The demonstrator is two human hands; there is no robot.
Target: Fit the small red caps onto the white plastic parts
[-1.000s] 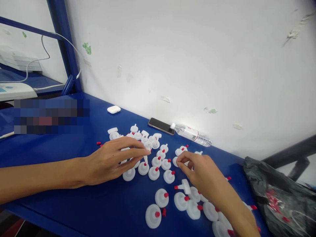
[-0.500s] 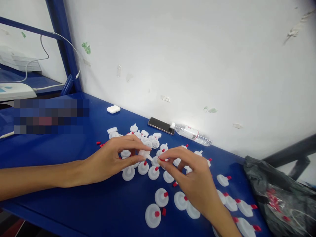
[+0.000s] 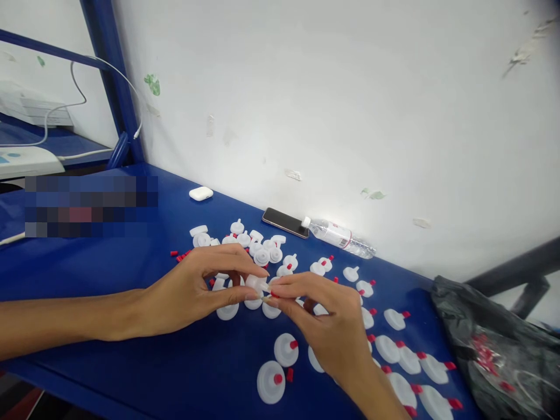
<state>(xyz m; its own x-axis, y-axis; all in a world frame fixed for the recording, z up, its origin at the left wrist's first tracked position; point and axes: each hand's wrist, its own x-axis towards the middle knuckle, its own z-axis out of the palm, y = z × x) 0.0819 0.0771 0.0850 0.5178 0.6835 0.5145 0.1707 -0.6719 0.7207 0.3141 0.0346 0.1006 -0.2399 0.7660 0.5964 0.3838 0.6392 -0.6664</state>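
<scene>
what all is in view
nozzle caps: many, white, across table
red tips: many, red, on caps or loose
table: one, blue, beneath
phone: one, dark, near wall
bottle: one, clear, beside phone
case: one, white, left of phone
bag: one, dark, right
bar: one, dark, right
wall: one, white, behind
frame: one, blue, left
cables: several, white, left
unidentified object: one, white, left
left hand: one, bare, centre, holding nozzle cap
right hand: one, bare, centre, holding red tip
</scene>
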